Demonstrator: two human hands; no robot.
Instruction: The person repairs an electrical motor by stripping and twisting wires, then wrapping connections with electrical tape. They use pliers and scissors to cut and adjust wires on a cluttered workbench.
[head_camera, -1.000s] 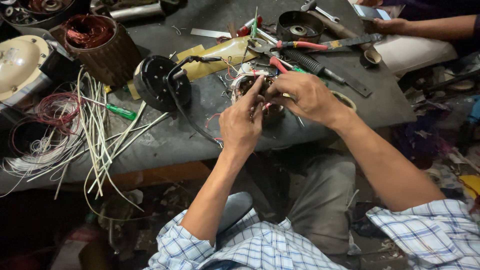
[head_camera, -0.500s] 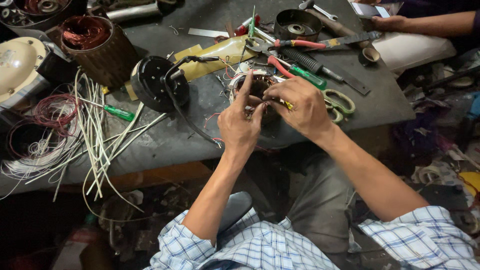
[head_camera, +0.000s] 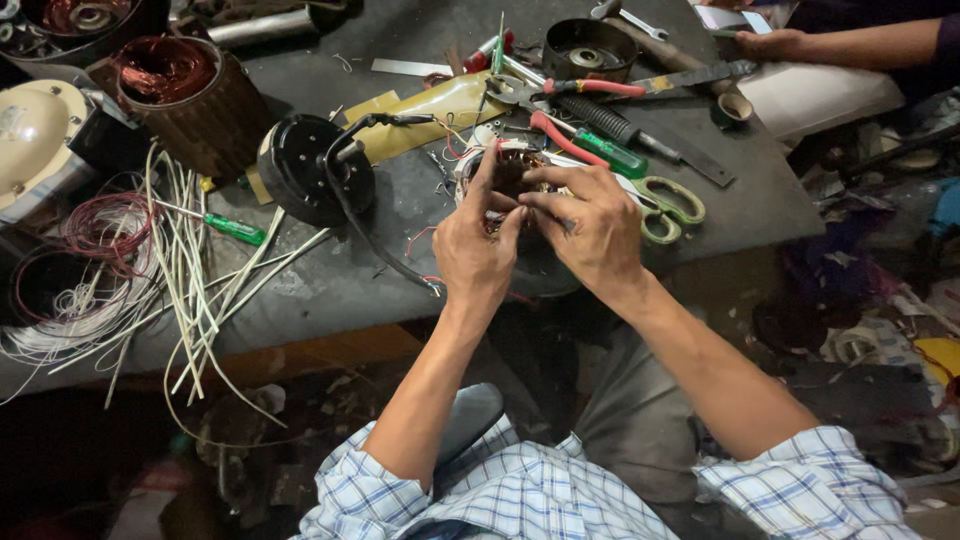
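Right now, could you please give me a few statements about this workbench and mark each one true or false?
1. Both hands, left hand and right hand, are on the wound motor part. True.
2. The green-handled scissors lie to the left of the black round motor housing. False: they lie on its right, beside the right hand.
3. A green-handled screwdriver lies among the white wires. True.
4. The right hand holds the red-handled pliers. False: the pliers lie on the table, beyond the hands.
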